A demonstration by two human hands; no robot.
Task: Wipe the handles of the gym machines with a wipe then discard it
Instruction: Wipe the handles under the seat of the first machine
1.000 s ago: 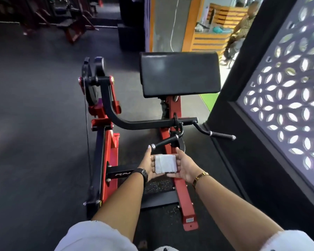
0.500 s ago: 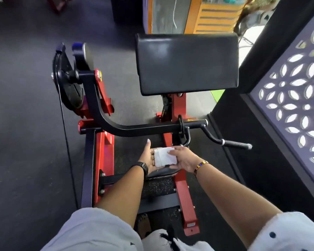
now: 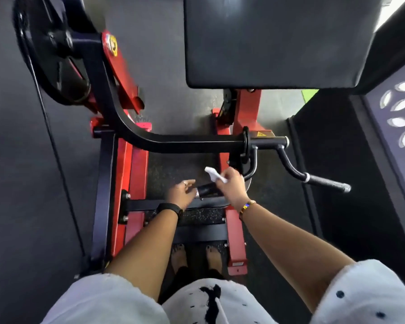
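A red and black curl machine stands in front of me. Its near black handle (image 3: 207, 189) points left at the centre. My right hand (image 3: 232, 185) pinches a crumpled white wipe (image 3: 214, 174) and rests over that handle. My left hand (image 3: 181, 191) hovers at the handle's left end with relaxed fingers and holds nothing. The second handle (image 3: 323, 182) sticks out to the right, untouched.
The black arm pad (image 3: 278, 43) fills the top. A weight plate (image 3: 54, 50) hangs on the lever arm (image 3: 126, 127) at upper left. A patterned screen wall (image 3: 402, 127) closes the right side. Dark rubber floor (image 3: 21, 183) lies to the left. My bare feet (image 3: 180, 256) stand on the machine's base.
My head moved closer and tilted down. The wipe, flat between both hands before, is now held by my right hand alone over the near handle; my left hand let go.
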